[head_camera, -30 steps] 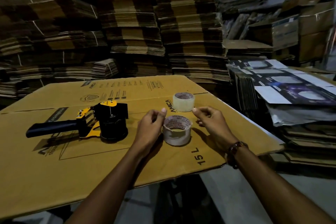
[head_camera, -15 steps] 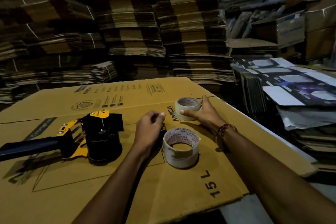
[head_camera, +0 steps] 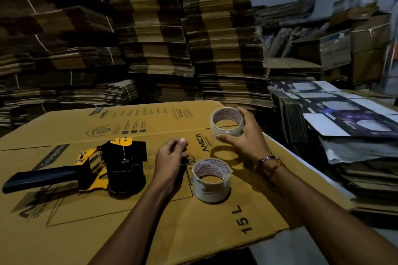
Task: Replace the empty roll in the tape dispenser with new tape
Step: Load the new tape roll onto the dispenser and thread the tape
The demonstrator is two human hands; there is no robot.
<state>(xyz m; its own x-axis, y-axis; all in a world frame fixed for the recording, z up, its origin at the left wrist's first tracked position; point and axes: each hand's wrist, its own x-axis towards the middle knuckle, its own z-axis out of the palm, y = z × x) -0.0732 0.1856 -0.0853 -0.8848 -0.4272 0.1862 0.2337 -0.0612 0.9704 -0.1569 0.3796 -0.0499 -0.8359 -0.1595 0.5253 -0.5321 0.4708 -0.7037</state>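
Lifted now off the cardboard, the clear roll of new packing tape [head_camera: 226, 123] sits tilted in my right hand [head_camera: 247, 142], where half a second ago it was resting flat on the sheet with that hand only reaching it. My thumb presses the near side of the roll and my fingers wrap the far side, so the hand is closed around it, and its round shadow falls on the board just below. A beaded bracelet [head_camera: 270, 164] circles that wrist.

My left hand [head_camera: 170, 162] hovers low over the flattened brown cardboard carton [head_camera: 86, 232], fingers loosely curled with thumb and forefinger drawn together; whether they pinch anything I cannot tell. Just right of it stands the nearly spent white tape roll with a printed cardboard core [head_camera: 212, 179], flat on the carton and touched by neither hand. Further left lies the black and yellow handheld tape dispenser [head_camera: 107, 166] on its side, handle pointing left, well apart from the new roll. Stacks of flattened brown cartons [head_camera: 150, 38] fill the background.
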